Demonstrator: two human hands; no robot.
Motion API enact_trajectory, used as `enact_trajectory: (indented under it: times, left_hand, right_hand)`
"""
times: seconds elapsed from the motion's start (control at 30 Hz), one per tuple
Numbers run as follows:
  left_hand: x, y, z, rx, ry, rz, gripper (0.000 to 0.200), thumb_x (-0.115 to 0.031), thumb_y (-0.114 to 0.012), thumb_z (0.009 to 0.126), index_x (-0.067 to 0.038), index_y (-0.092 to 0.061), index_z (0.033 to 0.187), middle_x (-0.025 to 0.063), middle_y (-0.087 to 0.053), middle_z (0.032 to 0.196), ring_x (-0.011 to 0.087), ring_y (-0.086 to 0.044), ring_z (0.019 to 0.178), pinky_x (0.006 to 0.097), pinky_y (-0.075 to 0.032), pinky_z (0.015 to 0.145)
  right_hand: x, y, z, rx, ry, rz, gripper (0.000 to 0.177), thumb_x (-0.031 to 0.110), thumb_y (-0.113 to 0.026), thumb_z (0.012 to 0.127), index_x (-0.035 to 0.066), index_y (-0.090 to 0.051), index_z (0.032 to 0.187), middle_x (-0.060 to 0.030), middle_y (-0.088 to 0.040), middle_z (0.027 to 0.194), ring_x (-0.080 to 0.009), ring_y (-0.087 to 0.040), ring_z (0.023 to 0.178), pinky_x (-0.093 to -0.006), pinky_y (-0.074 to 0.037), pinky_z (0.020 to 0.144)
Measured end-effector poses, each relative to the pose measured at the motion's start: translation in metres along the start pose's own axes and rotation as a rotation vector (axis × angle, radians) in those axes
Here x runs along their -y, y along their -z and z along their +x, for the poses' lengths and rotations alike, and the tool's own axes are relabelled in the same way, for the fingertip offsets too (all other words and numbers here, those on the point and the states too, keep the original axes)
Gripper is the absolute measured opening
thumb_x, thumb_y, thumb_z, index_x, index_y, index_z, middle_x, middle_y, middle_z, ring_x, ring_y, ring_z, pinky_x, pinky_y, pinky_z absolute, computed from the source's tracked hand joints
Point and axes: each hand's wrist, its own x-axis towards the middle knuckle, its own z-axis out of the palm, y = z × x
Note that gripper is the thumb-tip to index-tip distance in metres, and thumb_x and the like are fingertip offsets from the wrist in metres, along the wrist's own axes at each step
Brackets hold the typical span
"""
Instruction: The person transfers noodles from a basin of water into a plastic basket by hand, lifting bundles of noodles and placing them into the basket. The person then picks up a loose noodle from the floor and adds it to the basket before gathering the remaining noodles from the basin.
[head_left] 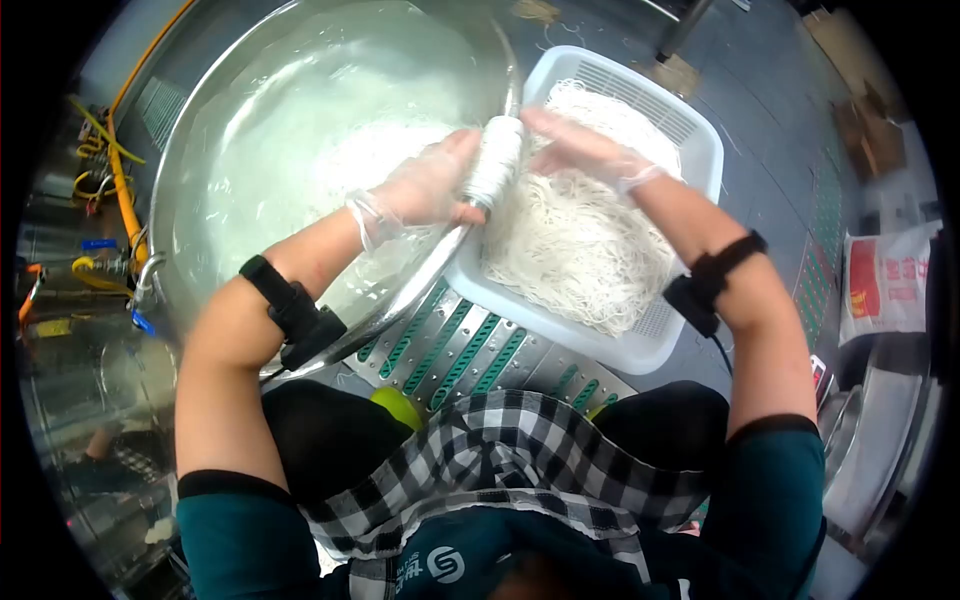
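A thick bundle of white noodles (495,162) is draped over the rim of a large round metal vat (432,268). My left hand (425,185), in a clear plastic glove, is at the bundle's left side, fingers stretched along it and the thumb apart near its lower end. On the other side, my right hand (590,152), also gloved and a little blurred, has its fingers extended with the tips close to the bundle's top. Beneath the right hand, a white plastic basket (705,150) holds a heap of loose noodles (580,245). More noodles (375,160) lie in the vat's cloudy water.
Below the basket is a metal floor grate (470,345) with green slots. Yellow hoses and valves (125,200) run along the left beside shiny metal equipment. A white and red sack (885,285) stands at the right, with cardboard (870,140) behind it. Stray noodles dot the floor.
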Motion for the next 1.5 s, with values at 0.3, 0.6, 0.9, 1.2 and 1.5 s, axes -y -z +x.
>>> enact_trajectory:
  times: [0.3, 0.6, 0.9, 1.2, 1.5]
  left_hand:
    - [0.038, -0.035, 0.021, -0.133, -0.430, -0.078, 0.067, -0.034, -0.070, 0.068, -0.011, -0.043, 0.124, 0.0151, -0.037, 0.131, 0.0278, -0.033, 0.122, 0.0351, -0.031, 0.099]
    - [0.024, -0.021, 0.015, -0.166, 0.089, -0.578, 0.020, -0.018, -0.060, 0.077, -0.012, -0.059, 0.096, 0.0060, -0.062, 0.091, 0.0182, -0.058, 0.087, 0.0294, -0.045, 0.079]
    - [0.072, 0.087, -0.002, -0.797, -0.078, -0.316, 0.011, -0.006, -0.058, 0.072, -0.005, -0.058, 0.083, 0.0074, -0.058, 0.077, 0.0210, -0.055, 0.071, 0.0320, -0.046, 0.066]
    - [-0.010, 0.353, -0.159, -1.008, -0.221, -0.254, 0.035, -0.011, -0.061, 0.072, -0.003, -0.053, 0.105, 0.0079, -0.058, 0.097, 0.0177, -0.054, 0.089, 0.0310, -0.044, 0.078]
    - [-0.079, 0.313, -0.087, -0.596, -0.194, -0.242, 0.031, -0.012, -0.060, 0.073, -0.003, -0.054, 0.102, 0.0086, -0.058, 0.091, 0.0186, -0.055, 0.085, 0.0321, -0.044, 0.075]
  right_hand:
    - [-0.013, -0.079, -0.035, 0.438, -0.006, 0.125, 0.029, 0.019, -0.060, 0.071, 0.004, -0.055, 0.096, -0.0032, -0.055, 0.078, -0.0085, -0.051, 0.068, -0.0190, -0.042, 0.058]
    - [0.100, 0.026, -0.140, -0.296, 0.291, 0.103, 0.055, 0.018, -0.055, 0.058, 0.000, -0.050, 0.110, -0.0084, -0.056, 0.093, -0.0142, -0.053, 0.080, -0.0235, -0.042, 0.072]
    - [0.096, 0.100, -0.178, -0.347, 0.517, -0.041, 0.039, 0.015, -0.053, 0.067, -0.005, -0.056, 0.099, -0.0082, -0.061, 0.088, -0.0140, -0.057, 0.079, -0.0235, -0.045, 0.071]
    - [0.128, 0.172, -0.184, -0.571, 0.695, 0.108, 0.039, 0.015, -0.055, 0.071, -0.003, -0.055, 0.106, -0.0109, -0.059, 0.097, -0.0157, -0.057, 0.088, -0.0252, -0.043, 0.081]
    - [0.161, 0.163, -0.203, -0.313, 0.672, -0.177, 0.039, 0.018, -0.059, 0.067, -0.001, -0.056, 0.101, -0.0068, -0.059, 0.088, -0.0140, -0.057, 0.079, -0.0229, -0.046, 0.072]
